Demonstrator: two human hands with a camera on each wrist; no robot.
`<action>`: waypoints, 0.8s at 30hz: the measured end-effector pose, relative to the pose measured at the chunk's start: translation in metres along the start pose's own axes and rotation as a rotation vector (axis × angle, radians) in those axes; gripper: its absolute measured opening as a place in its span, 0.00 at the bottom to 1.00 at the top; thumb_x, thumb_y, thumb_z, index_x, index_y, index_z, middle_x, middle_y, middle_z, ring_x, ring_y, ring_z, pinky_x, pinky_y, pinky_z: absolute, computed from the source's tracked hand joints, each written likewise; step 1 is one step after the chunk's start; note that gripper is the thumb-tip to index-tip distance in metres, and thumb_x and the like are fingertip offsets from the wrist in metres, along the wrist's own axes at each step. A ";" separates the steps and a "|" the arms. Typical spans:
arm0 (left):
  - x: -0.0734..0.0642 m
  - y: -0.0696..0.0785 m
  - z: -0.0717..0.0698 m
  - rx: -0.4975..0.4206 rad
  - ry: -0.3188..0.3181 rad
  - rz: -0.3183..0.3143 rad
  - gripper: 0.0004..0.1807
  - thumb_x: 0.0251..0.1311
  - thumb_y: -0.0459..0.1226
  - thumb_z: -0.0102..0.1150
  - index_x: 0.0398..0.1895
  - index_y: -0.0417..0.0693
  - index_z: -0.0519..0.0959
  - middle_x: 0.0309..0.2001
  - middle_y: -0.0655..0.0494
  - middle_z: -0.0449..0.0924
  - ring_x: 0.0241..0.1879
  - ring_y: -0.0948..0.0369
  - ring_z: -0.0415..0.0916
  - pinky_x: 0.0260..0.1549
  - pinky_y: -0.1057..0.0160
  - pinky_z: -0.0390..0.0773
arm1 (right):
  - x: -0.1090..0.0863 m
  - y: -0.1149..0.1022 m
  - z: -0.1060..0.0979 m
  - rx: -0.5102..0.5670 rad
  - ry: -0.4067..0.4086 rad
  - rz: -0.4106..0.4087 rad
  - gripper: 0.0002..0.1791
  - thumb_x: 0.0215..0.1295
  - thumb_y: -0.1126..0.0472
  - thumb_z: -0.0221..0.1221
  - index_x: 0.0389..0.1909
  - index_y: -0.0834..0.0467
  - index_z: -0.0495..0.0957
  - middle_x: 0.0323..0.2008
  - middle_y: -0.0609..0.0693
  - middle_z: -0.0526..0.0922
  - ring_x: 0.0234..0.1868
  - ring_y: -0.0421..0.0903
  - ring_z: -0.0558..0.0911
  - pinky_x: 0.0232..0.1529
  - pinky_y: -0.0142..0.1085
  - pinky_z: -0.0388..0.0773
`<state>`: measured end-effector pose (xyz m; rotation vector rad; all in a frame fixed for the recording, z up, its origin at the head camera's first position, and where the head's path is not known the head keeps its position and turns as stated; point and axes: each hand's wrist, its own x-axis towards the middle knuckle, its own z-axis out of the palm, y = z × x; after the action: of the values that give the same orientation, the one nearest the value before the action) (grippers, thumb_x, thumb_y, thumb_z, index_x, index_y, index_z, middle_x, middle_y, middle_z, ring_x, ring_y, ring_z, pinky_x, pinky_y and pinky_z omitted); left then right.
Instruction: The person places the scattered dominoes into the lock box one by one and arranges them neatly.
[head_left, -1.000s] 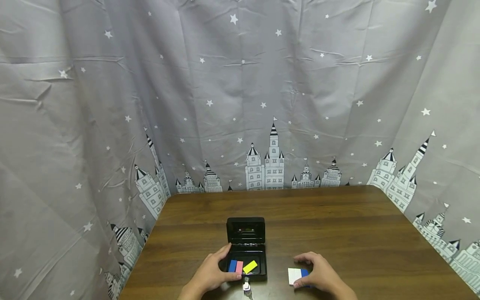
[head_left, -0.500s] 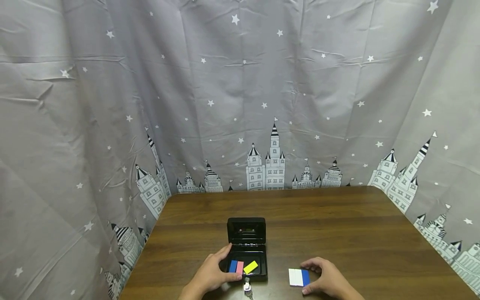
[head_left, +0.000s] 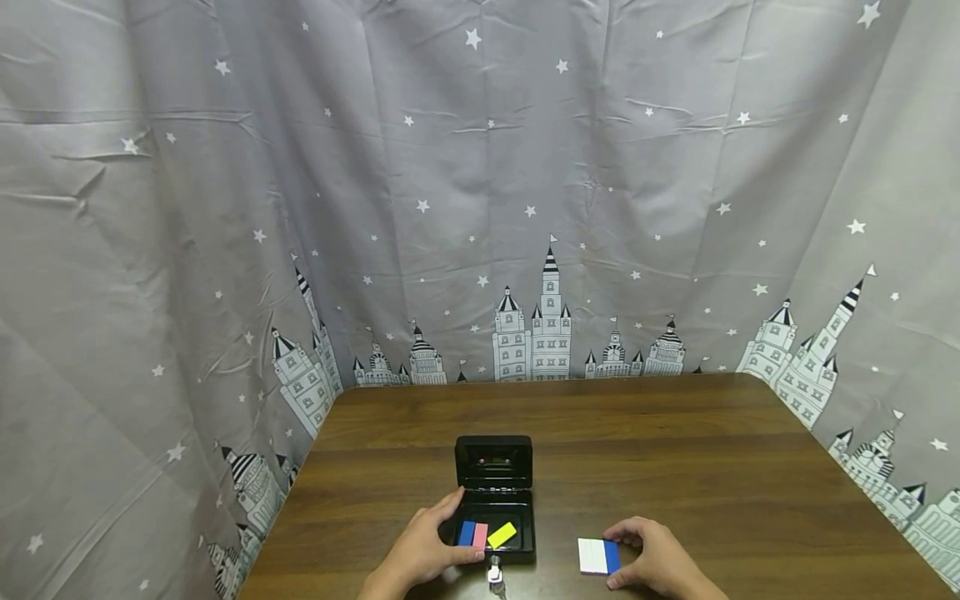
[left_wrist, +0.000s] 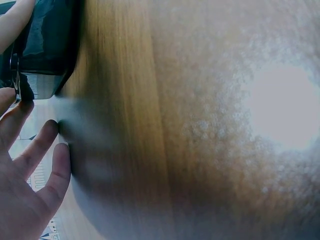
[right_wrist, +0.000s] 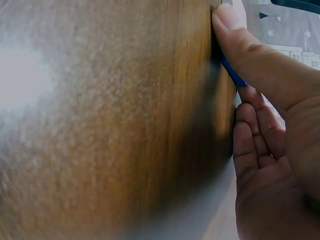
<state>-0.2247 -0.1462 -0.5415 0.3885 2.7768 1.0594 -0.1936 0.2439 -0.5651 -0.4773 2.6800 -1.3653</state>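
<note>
A small black cash box [head_left: 523, 521] stands with its lid up in the head view. Inside its tray are a blue block [head_left: 467, 533], a pink block [head_left: 480, 535] and a yellow block [head_left: 502, 535]. My left hand [head_left: 422, 537] grips the box's left side, thumb at the front edge and index finger near the hinge. Right of the box, flat white blocks [head_left: 592, 557] lie side by side against another blue block [head_left: 612, 557]. My right hand [head_left: 651, 558] pinches that blue block between thumb and fingers at its near and far edges.
Keys [head_left: 495, 575] hang from the lock at the front of the box. The brown wooden table [head_left: 675, 450] reaches back to a grey curtain [head_left: 420, 167] printed with stars and castles.
My right hand has drawn back to the right, off the white blocks, and its thumb is now at the blue block. The left hand and box stay put.
</note>
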 end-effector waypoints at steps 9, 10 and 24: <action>-0.001 0.001 0.000 -0.003 0.005 0.008 0.57 0.42 0.59 0.79 0.75 0.46 0.66 0.71 0.45 0.68 0.63 0.38 0.66 0.57 0.32 0.67 | 0.001 -0.003 -0.002 0.018 -0.016 0.026 0.32 0.35 0.56 0.83 0.46 0.60 0.84 0.40 0.47 0.84 0.40 0.48 0.80 0.40 0.32 0.77; -0.001 0.001 0.000 -0.005 0.005 0.008 0.57 0.42 0.59 0.79 0.75 0.46 0.66 0.71 0.45 0.68 0.63 0.38 0.66 0.57 0.32 0.67 | 0.001 -0.003 -0.003 0.026 -0.018 0.031 0.31 0.35 0.57 0.83 0.46 0.60 0.85 0.40 0.47 0.84 0.40 0.48 0.79 0.39 0.32 0.77; 0.000 0.002 -0.001 -0.014 -0.005 -0.006 0.57 0.43 0.59 0.79 0.75 0.45 0.66 0.71 0.44 0.68 0.64 0.36 0.65 0.57 0.30 0.65 | 0.003 -0.013 -0.010 0.010 -0.001 0.061 0.32 0.37 0.54 0.82 0.45 0.62 0.84 0.40 0.48 0.84 0.41 0.48 0.80 0.43 0.42 0.81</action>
<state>-0.2245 -0.1456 -0.5396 0.3808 2.7625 1.0744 -0.1956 0.2437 -0.5483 -0.3911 2.6629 -1.3607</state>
